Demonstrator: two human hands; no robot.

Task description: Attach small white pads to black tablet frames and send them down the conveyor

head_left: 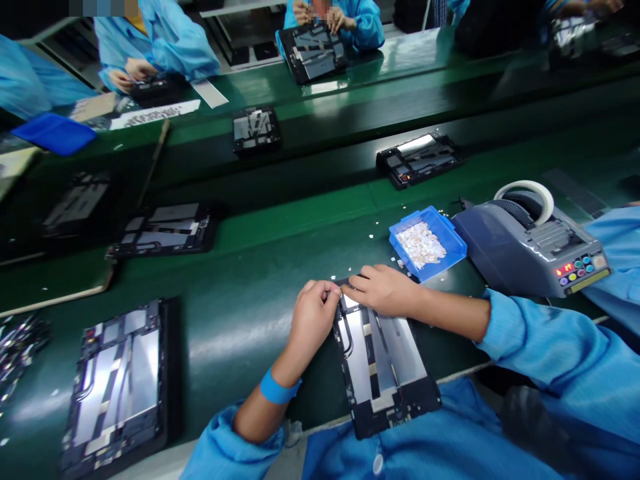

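Note:
An opened tablet point(383, 360), its silver inside and flat cables showing, lies tilted at the table's front edge against my blue smock. At its upper left corner, my left hand point(314, 312) has thumb and forefinger pinched together, and a blue band circles that wrist. My right hand point(383, 290) reaches over the tablet's top end, its fingers curled with the tips meeting those of the left. Whatever small piece is between the fingertips is too small to make out. Close beyond the right hand stands a blue tray point(447, 250) of small white pieces point(420, 244).
A grey tape dispenser point(515, 247) stands right of the tray. Another opened tablet point(117, 380) lies at left; more lie along the green line, including one tablet point(420, 157) further back. Co-workers in blue sit opposite, one holding up a tablet point(315, 52). White scraps dot the table.

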